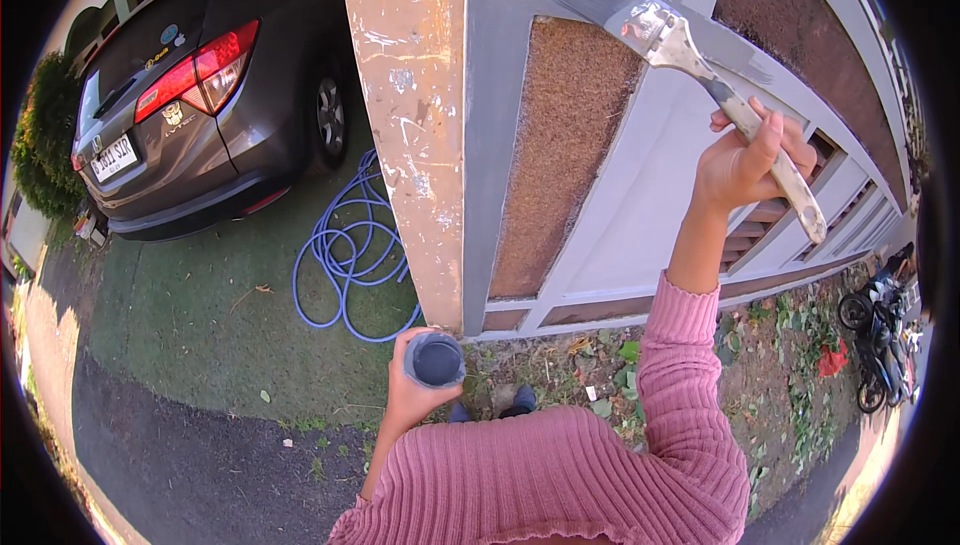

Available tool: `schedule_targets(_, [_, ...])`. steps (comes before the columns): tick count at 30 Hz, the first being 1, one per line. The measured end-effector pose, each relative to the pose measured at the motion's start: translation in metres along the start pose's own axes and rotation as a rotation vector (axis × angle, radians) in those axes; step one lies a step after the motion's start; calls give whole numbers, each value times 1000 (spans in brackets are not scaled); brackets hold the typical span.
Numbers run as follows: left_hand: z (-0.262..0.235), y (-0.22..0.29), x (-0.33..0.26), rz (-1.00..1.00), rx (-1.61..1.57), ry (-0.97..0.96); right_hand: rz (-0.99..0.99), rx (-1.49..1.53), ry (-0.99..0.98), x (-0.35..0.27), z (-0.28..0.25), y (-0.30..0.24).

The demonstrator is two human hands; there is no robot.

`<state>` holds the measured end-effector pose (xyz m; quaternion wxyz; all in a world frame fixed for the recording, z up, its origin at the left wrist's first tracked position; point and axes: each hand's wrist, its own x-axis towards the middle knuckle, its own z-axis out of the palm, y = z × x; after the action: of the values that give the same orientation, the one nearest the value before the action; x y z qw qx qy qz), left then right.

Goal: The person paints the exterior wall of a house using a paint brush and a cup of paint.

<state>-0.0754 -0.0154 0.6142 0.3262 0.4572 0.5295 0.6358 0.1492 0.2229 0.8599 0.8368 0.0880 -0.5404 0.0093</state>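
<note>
My right hand (752,163) is raised at the upper right, its fingers closed round the handle of a wide paintbrush (690,55). Grey paint coats the bristles, whose tip lies over the grey band (497,95) of the wall beside a brown rough panel (570,135). Low in the middle, my left hand (412,390) is wrapped round a small cup of grey paint (436,361), held upright with its opening facing up. Left of the grey band runs a tan, flaking pillar face (420,145).
A dark car (190,135) stands at the left on green-tinted paving. A coiled blue hose (345,265) lies between it and the pillar. Along the wall's foot are soil, weeds and dry leaves (760,375). A parked motorcycle (880,330) is at the far right.
</note>
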Motion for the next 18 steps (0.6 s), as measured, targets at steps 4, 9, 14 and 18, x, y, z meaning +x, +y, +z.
schedule_targets(4, [6, 4, 3, -18, -53, -46, 66, 28, -42, -9, 14, 30])
schedule_targets(9, [5, 3, 2, -39, -54, -25, 75, -80, -56, -5, -42, 50])
schedule_targets(14, [9, 2, 4, 8, -9, 7, 5, -352, 2, 10, -102, 46])
schedule_targets(18, [15, 3, 13, -33, -24, -53, 9, -428, 47, 10, -125, 39])
